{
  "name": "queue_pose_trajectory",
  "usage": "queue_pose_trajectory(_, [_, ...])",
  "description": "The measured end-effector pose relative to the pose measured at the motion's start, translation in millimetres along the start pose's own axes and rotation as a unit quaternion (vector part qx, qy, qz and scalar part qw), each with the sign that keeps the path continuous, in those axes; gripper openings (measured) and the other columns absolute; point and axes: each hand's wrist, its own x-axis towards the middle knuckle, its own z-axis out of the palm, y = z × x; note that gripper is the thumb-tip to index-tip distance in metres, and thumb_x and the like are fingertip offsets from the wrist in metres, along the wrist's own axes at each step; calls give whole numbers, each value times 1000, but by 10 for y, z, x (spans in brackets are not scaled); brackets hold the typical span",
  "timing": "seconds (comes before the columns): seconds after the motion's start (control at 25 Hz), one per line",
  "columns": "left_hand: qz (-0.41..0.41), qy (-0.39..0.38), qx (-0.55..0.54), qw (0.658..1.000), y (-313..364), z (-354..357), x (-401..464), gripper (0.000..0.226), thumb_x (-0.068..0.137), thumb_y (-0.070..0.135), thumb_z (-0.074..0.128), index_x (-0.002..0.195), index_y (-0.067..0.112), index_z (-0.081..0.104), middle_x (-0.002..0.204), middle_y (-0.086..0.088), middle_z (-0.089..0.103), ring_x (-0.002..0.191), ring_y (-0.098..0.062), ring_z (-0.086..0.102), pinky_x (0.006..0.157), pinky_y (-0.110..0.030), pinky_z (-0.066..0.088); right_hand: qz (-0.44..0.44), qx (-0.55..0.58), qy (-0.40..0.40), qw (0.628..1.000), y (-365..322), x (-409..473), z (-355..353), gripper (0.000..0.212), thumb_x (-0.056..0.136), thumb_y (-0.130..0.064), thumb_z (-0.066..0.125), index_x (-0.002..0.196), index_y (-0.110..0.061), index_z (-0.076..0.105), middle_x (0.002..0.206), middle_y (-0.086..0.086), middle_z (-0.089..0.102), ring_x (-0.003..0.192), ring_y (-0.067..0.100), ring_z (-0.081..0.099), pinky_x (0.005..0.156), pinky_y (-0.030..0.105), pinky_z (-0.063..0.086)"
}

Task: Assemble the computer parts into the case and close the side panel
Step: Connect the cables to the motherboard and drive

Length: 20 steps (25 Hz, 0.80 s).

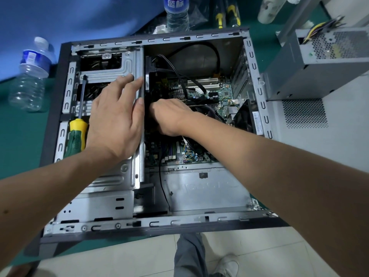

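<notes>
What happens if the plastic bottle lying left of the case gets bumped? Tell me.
The plastic bottle looks empty and clear, so it is probably very light and would skid or fly off at a slight knock. It lies on its side on the green mat, so its round body would likely roll. Its thin ribbed walls would probably dent under a squeeze.

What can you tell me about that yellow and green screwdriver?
The screwdriver has a chunky handle, yellow at the top and green with a ribbed grip below, and a long thin dark shaft. It lies flat on the metal drive cage inside the open case, tip pointing away. The left hand is right beside the handle, not gripping it.
</notes>
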Motion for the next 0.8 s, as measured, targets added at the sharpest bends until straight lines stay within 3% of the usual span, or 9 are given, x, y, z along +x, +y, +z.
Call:
queue_pose_trajectory(0.28, [-2, 3, 2, 1000, -6, 1, -5, 49, 101, 34, 30, 146, 19, 40, 151, -5, 38, 138, -24, 33, 113, -46, 26, 1, -5, 10, 1000, -7, 0, 25, 20, 83, -10, 58, 101, -17, 62, 107, 11, 68, 103, 36, 64, 74, 32, 44])
queue_pose_trajectory(0.52, [-6, 0, 1, 1000, 1, 5, -6, 49, 101, 35, 29, 146, 20, 40, 151, -4, 37, 139, -23, 33, 113, -44, 24, -15, -24, 7, 1000, -11, -6, 31, 16, 82, -10, 58, 94, -22, 58, 103, 9, 69, 98, 35, 65, 71, 32, 42])
queue_pose_trajectory(0.8, [-4, 0, 2, 1000, 1, 5, -4, 47, 102, 33, 31, 146, 19, 40, 151, -5, 37, 139, -24, 33, 113, -46, 25, -21, -37, 1, 999, -20, -3, 19, 19, 85, -13, 57, 103, -18, 62, 104, 9, 69, 98, 35, 65, 67, 30, 35])
